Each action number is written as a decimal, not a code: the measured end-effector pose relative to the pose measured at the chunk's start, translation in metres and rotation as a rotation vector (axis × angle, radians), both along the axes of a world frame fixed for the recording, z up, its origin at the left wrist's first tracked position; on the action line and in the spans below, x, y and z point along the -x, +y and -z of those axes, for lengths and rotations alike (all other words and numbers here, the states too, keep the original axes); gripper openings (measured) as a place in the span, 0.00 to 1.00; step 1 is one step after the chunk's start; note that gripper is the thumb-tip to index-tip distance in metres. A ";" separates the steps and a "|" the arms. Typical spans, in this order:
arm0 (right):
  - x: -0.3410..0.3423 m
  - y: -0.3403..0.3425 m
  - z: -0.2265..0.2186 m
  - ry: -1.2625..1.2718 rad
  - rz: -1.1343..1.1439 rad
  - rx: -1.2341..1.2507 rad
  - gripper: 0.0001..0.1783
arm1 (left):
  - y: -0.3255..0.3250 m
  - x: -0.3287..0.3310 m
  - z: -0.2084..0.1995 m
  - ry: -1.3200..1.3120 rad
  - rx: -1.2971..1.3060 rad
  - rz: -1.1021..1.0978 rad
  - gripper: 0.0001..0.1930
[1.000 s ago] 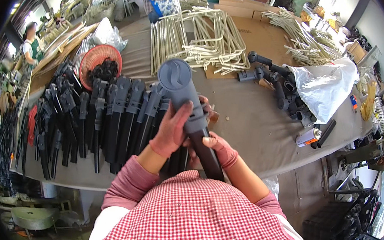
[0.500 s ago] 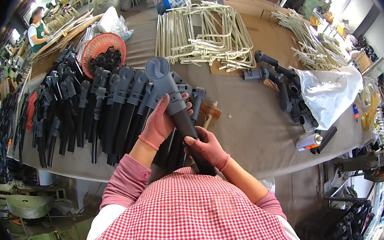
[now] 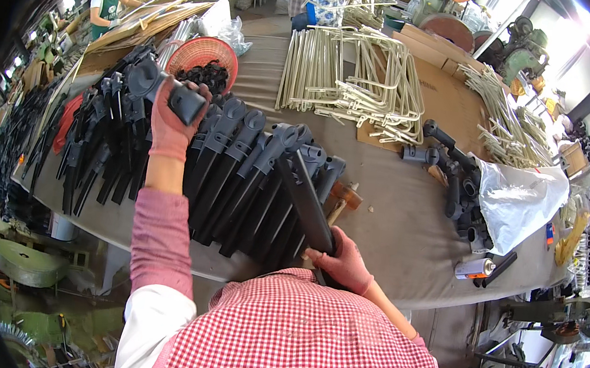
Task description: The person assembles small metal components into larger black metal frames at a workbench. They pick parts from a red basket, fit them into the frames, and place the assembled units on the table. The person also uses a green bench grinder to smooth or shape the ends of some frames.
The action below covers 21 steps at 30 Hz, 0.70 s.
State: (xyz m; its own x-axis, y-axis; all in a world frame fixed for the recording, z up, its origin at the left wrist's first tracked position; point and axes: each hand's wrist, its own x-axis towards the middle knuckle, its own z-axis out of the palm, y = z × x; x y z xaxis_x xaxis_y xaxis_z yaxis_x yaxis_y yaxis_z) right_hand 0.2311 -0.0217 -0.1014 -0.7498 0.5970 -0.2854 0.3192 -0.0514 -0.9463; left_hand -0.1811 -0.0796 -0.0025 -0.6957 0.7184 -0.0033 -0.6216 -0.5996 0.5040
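Note:
My left hand (image 3: 176, 118), in a pink work glove, is closed round a grey plastic tube fitting (image 3: 188, 104) with a round cup at one end. It is raised over the left part of the table, just in front of the red basket. My right hand (image 3: 346, 263), also gloved, grips the lower part of a black tube (image 3: 308, 198) close to my checked apron. That tube slants up and left, and no fitting sits on its upper end. Beside and partly behind it lies a row of black tubes (image 3: 227, 184) topped with similar grey fittings.
A red plastic basket (image 3: 233, 70) holds small black parts. Bent pale metal tubes (image 3: 310, 71) are stacked at the far middle. Loose grey fittings (image 3: 455, 190), a white plastic bag (image 3: 523, 201) and a spray can (image 3: 473, 269) are on the right. A wooden-handled mallet (image 3: 346, 195) lies beyond the tube row.
The grey fitting has come off the black tube. My left hand has carried it left and up toward the basket, while my right hand keeps the tube, now lower. The view has shifted left.

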 end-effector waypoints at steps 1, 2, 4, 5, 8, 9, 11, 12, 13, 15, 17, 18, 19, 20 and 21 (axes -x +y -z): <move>0.004 0.004 0.001 0.054 0.013 0.035 0.23 | -0.003 -0.005 0.006 0.152 0.004 0.136 0.14; 0.008 0.006 0.002 0.118 0.007 0.076 0.23 | 0.001 -0.015 0.015 0.153 -0.084 0.260 0.12; 0.020 0.009 0.004 0.194 0.002 0.149 0.22 | 0.003 -0.043 0.037 0.129 -0.095 0.308 0.12; 0.025 0.009 0.005 0.194 -0.008 0.163 0.21 | 0.004 -0.056 0.045 0.112 -0.075 0.273 0.12; 0.035 0.002 0.005 0.167 -0.060 0.140 0.21 | 0.012 -0.079 0.052 -0.011 -0.064 0.169 0.11; 0.038 -0.002 0.004 0.198 -0.098 0.104 0.23 | 0.012 -0.087 0.054 -0.040 -0.104 0.203 0.11; 0.043 -0.006 0.002 0.248 -0.166 0.065 0.26 | 0.018 -0.101 0.058 -0.137 -0.212 0.326 0.10; 0.044 -0.008 0.000 0.149 -0.131 -0.063 0.28 | 0.021 -0.105 0.059 -0.197 -0.200 0.316 0.09; 0.043 -0.007 -0.003 0.088 -0.140 -0.155 0.30 | 0.022 -0.103 0.056 -0.188 -0.206 0.379 0.09; 0.042 -0.004 -0.008 -0.062 -0.178 -0.222 0.35 | 0.023 -0.102 0.052 -0.177 -0.128 0.420 0.10; 0.042 -0.005 -0.011 0.013 -0.186 -0.185 0.30 | 0.021 -0.102 0.045 -0.080 -0.079 0.458 0.09; 0.043 -0.007 -0.012 -0.034 -0.143 -0.104 0.28 | 0.022 -0.103 0.040 -0.020 -0.088 0.474 0.09; 0.043 -0.008 -0.013 0.023 -0.136 -0.082 0.27 | 0.021 -0.106 0.035 -0.026 -0.078 0.467 0.09; 0.043 -0.011 -0.014 0.019 -0.116 -0.036 0.26 | 0.018 -0.111 0.031 -0.037 -0.077 0.482 0.09; 0.042 -0.013 -0.015 -0.012 -0.081 0.023 0.25 | 0.017 -0.114 0.027 -0.009 -0.099 0.495 0.09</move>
